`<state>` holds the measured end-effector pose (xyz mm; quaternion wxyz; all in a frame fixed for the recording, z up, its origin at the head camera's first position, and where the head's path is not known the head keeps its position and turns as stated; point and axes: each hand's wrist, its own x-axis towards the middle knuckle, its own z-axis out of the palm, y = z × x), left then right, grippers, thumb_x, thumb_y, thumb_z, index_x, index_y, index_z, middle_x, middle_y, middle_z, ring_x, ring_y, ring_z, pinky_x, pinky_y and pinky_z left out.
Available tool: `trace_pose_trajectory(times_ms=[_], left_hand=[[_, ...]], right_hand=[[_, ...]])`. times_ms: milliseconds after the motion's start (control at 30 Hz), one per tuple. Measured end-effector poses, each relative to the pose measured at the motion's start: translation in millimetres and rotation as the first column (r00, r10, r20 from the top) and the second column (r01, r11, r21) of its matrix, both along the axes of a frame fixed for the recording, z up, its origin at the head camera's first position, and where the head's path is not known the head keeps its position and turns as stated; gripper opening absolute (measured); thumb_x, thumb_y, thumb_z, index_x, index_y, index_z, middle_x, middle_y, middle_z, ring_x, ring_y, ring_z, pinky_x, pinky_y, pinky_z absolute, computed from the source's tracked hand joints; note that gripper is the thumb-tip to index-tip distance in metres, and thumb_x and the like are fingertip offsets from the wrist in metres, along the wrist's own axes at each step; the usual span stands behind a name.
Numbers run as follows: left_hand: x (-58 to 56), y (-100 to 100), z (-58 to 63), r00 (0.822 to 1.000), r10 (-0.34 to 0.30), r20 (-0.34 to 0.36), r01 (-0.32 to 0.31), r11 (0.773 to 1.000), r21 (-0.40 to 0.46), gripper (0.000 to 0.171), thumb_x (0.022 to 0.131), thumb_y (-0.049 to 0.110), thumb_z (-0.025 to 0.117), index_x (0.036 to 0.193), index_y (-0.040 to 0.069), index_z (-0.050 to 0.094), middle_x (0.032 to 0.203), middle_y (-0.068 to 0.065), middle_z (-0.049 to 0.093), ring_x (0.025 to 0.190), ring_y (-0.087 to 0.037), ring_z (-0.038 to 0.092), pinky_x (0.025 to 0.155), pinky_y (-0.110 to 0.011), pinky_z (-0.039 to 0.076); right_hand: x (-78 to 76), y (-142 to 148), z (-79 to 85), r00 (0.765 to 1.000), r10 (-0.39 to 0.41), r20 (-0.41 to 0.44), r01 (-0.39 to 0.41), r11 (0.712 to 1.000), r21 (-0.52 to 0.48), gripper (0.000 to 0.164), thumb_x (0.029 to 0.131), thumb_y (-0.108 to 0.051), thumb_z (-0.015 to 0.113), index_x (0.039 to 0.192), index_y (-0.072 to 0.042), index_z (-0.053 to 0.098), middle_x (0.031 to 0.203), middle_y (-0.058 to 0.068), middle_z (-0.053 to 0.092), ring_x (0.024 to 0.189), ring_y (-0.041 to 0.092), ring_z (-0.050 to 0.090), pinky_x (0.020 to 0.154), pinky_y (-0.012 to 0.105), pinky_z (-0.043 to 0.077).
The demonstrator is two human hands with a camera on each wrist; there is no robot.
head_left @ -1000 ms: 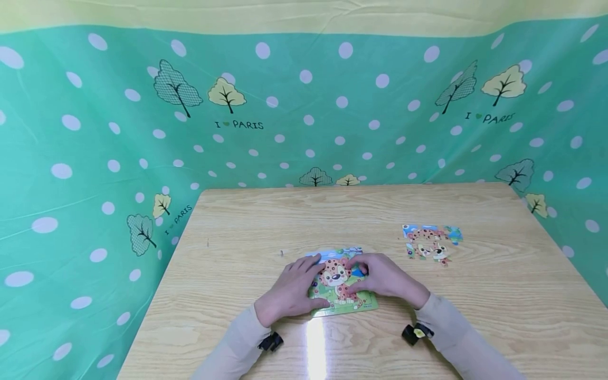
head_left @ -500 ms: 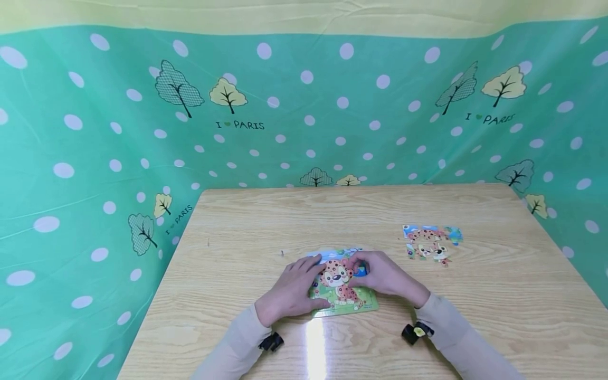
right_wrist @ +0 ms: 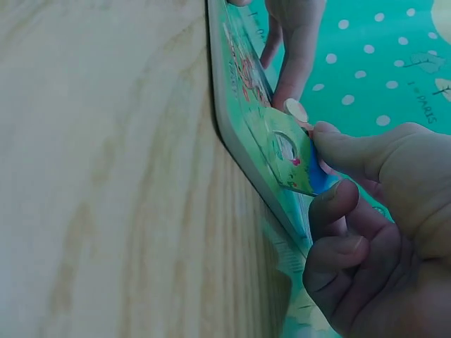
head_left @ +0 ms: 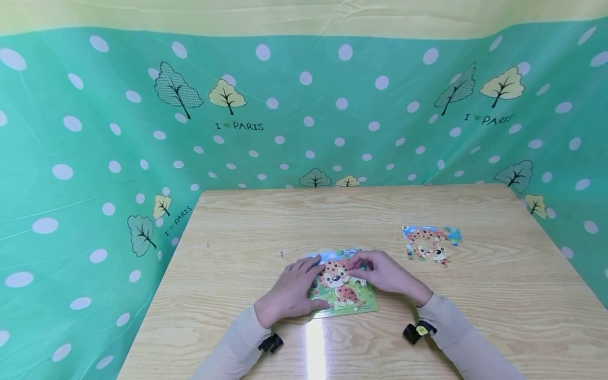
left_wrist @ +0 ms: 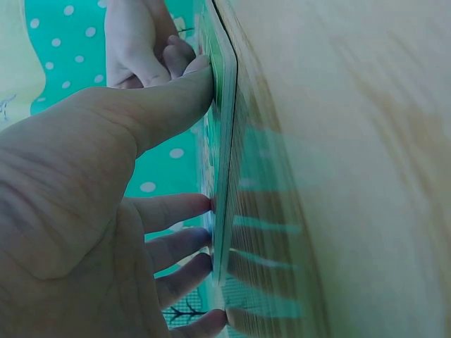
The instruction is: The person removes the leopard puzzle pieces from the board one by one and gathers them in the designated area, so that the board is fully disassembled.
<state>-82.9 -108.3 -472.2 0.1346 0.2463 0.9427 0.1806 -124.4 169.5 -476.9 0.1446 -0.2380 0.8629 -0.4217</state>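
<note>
Green and blue printed card with a spotted cub on it forms a flat rectangular puzzle board (head_left: 349, 310), lying on the wood-grain tabletop (head_left: 228, 227) in the lower middle of the head frame. Its near edge and lower right corner show fully; its far edge shows between the two hands. Its left edge is partly covered by the left hand (head_left: 295, 287), whose fingers lie extended and spread, fingertips touching the board, thumb resting by the lower left corner. Over the upper right part, the right hand (head_left: 380, 272) pinches a green and blue printed puzzle piece (right_wrist: 299, 151) between thumb and forefinger, its other fingers curled. That piece is tilted against the board's face; whether its edge touches, I cannot tell.

Right of the right hand and farther back, a loose group of printed cardboard pieces (head_left: 429, 235) lies well apart from the board. Wood surface runs between the two, and more stretches left of the left hand and behind the board to the table's far edge. Two black wrist-worn devices (head_left: 271, 343) sit at the beige sleeves (head_left: 237, 340), below the board's sides. Teal cloth with white dots (head_left: 285, 105) rises beyond the table's far, left and right edges.
</note>
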Motion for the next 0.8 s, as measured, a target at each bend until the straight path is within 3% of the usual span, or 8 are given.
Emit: trace_pose_trajectory(times_ms=[500, 800], left_hand=[[-0.1, 0.4, -0.1, 1.0, 0.009, -0.005, -0.009, 1.0, -0.005, 0.094, 0.088, 0.059, 0.081, 0.161, 0.012, 0.046, 0.174, -0.01, 0.034, 0.16, -0.035, 0.034, 0.128, -0.06, 0.033], [-0.5, 0.5, -0.4, 1.0, 0.008, 0.002, -0.008, 1.0, -0.002, 0.094, 0.089, 0.059, 0.08, 0.162, 0.012, 0.045, 0.175, -0.01, 0.033, 0.16, -0.034, 0.033, 0.128, -0.06, 0.033]], right_hand=[[-5.3, 7.2, -2.5, 0.998, -0.06, 0.029, 0.062, 0.996, -0.072, 0.007, 0.103, -0.022, 0.072, 0.105, -0.017, 0.077, 0.099, 0.0, 0.076, 0.069, 0.011, 0.056, 0.062, 0.023, 0.046], [-5.8, 11.8, -0.6, 0.994, -0.094, 0.053, 0.097, 0.994, -0.055, 0.007, 0.103, -0.022, 0.072, 0.107, -0.018, 0.077, 0.104, 0.0, 0.076, 0.08, 0.013, 0.064, 0.069, 0.024, 0.052]])
